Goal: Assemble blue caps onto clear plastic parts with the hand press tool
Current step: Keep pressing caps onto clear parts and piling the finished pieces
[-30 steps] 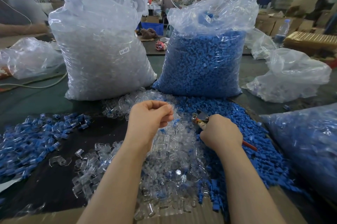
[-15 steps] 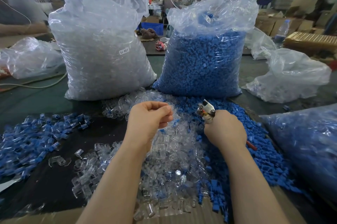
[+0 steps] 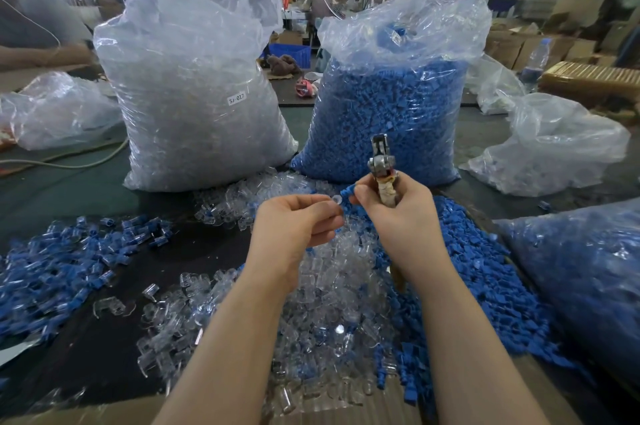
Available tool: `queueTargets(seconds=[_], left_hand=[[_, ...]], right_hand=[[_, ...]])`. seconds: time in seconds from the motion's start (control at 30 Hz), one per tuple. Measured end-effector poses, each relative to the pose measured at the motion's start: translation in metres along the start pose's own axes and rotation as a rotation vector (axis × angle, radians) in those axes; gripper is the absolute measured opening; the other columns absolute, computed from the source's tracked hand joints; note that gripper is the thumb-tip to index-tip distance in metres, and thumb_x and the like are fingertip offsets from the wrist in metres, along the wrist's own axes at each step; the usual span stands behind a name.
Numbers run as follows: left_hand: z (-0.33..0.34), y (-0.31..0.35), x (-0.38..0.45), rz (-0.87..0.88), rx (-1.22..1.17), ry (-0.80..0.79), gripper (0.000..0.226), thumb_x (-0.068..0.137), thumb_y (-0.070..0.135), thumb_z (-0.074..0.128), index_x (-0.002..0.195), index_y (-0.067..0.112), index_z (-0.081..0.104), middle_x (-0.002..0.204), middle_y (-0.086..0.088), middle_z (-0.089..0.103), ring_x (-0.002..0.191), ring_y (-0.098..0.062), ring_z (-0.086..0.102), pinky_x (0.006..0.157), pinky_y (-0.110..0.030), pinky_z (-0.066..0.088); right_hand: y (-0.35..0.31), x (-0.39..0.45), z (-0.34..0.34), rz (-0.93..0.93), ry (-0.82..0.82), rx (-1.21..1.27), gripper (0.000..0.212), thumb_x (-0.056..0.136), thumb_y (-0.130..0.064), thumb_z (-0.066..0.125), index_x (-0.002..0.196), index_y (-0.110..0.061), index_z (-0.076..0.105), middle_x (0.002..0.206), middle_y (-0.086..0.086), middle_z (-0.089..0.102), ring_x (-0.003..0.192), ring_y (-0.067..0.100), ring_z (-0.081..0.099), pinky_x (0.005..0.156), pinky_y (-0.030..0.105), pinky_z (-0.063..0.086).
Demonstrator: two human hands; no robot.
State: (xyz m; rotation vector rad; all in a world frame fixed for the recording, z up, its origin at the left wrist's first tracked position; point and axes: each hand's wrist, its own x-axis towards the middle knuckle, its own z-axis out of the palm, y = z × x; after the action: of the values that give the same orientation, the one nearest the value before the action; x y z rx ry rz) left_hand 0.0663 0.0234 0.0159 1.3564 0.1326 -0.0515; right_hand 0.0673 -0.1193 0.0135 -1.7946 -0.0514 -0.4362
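Left hand [image 3: 294, 227]: fingers pinch clear plastic part [image 3: 336, 200] at fingertips, raised above loose clear parts pile [image 3: 332, 293]. Right hand [image 3: 398, 213]: fingers curled round hand press tool [image 3: 382, 168], tool head upright above fingers; thumb and forefinger also pinch blue cap [image 3: 348, 190]. Cap just beside clear part, contact unclear. Loose blue caps pile [image 3: 478, 272] right of fingers on table [image 3: 69, 196]. Assembled pieces [image 3: 62, 262] well left of fingers. Bag of clear parts [image 3: 194, 95] and bag of blue caps [image 3: 391, 106] stand beyond fingers.
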Motion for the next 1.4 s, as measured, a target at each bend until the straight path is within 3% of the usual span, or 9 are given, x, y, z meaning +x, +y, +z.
queueTargets(seconds=[0.27,0.53,0.67,0.8,0.9,0.97,1.13,1.27,1.4], left_hand=[[0.004,0.004,-0.003,-0.010,-0.086,-0.003,0.006,0.084,0.003,0.072,0.089,0.004,0.069,0.077,-0.011,0.076,0.069,-0.015,0.074,0.060,-0.021,0.059],[0.006,0.003,-0.005,0.177,0.046,0.073,0.004,0.085,0.001,0.071,0.087,0.005,0.071,0.072,-0.008,0.075,0.069,-0.013,0.073,0.061,-0.019,0.057],[0.007,0.000,-0.005,0.297,0.202,0.134,0.006,0.084,0.006,0.074,0.083,0.011,0.074,0.070,-0.002,0.075,0.069,-0.013,0.073,0.070,-0.029,0.061],[0.006,0.000,-0.005,0.378,0.286,0.152,0.015,0.082,0.009,0.075,0.079,0.024,0.074,0.070,0.004,0.074,0.072,-0.013,0.073,0.078,-0.042,0.061],[0.006,0.000,-0.005,0.415,0.315,0.159,0.017,0.081,0.013,0.077,0.075,0.029,0.073,0.071,0.007,0.074,0.073,-0.012,0.073,0.078,-0.043,0.060],[0.005,-0.001,-0.005,0.417,0.315,0.164,0.016,0.079,0.015,0.079,0.075,0.029,0.073,0.070,0.008,0.074,0.072,-0.011,0.072,0.077,-0.043,0.061],[0.003,-0.002,-0.003,0.402,0.304,0.179,0.012,0.081,0.014,0.078,0.078,0.024,0.073,0.069,0.006,0.074,0.069,-0.009,0.072,0.077,-0.040,0.061],[0.002,-0.001,-0.002,0.400,0.223,0.156,0.010,0.082,0.007,0.076,0.080,0.016,0.072,0.070,0.001,0.074,0.069,-0.012,0.073,0.069,-0.027,0.059],[0.003,0.001,-0.003,0.403,0.131,0.124,0.011,0.083,0.001,0.074,0.081,0.011,0.071,0.071,-0.003,0.074,0.067,-0.013,0.073,0.062,-0.016,0.054]], right_hand=[[0.007,-0.004,0.009,-0.046,0.050,-0.148,0.012,0.090,-0.027,0.068,0.083,-0.019,0.063,0.071,-0.003,0.066,0.067,0.011,0.060,0.062,0.032,0.049],[0.005,-0.004,0.014,-0.071,0.064,-0.204,0.016,0.089,-0.030,0.068,0.084,-0.016,0.064,0.069,-0.008,0.064,0.069,0.012,0.060,0.063,0.033,0.047],[0.003,-0.004,0.015,-0.083,0.047,-0.215,0.014,0.089,-0.030,0.068,0.084,-0.017,0.064,0.068,-0.010,0.062,0.066,0.008,0.058,0.059,0.029,0.043],[0.001,-0.004,0.013,-0.087,0.018,-0.200,0.014,0.090,-0.029,0.067,0.086,-0.016,0.065,0.069,-0.007,0.064,0.066,0.011,0.058,0.061,0.034,0.047],[0.001,-0.004,0.011,-0.073,-0.021,-0.150,0.009,0.090,-0.025,0.067,0.086,-0.018,0.066,0.069,-0.006,0.065,0.063,0.010,0.058,0.061,0.038,0.050],[0.002,-0.004,0.009,-0.061,-0.052,-0.104,0.007,0.090,-0.022,0.067,0.083,-0.024,0.066,0.068,-0.009,0.066,0.058,0.003,0.055,0.057,0.033,0.045],[0.001,-0.002,0.004,-0.022,-0.136,-0.086,0.013,0.089,-0.016,0.065,0.084,-0.028,0.068,0.071,-0.013,0.068,0.057,0.000,0.054,0.057,0.024,0.043],[0.002,-0.002,-0.005,0.030,-0.219,-0.114,0.009,0.086,-0.018,0.065,0.087,-0.027,0.069,0.080,-0.005,0.071,0.077,0.018,0.067,0.074,0.039,0.056],[0.001,-0.004,-0.010,0.039,-0.326,-0.179,0.010,0.082,-0.020,0.063,0.091,-0.015,0.067,0.085,0.013,0.069,0.086,0.035,0.063,0.080,0.052,0.052]])
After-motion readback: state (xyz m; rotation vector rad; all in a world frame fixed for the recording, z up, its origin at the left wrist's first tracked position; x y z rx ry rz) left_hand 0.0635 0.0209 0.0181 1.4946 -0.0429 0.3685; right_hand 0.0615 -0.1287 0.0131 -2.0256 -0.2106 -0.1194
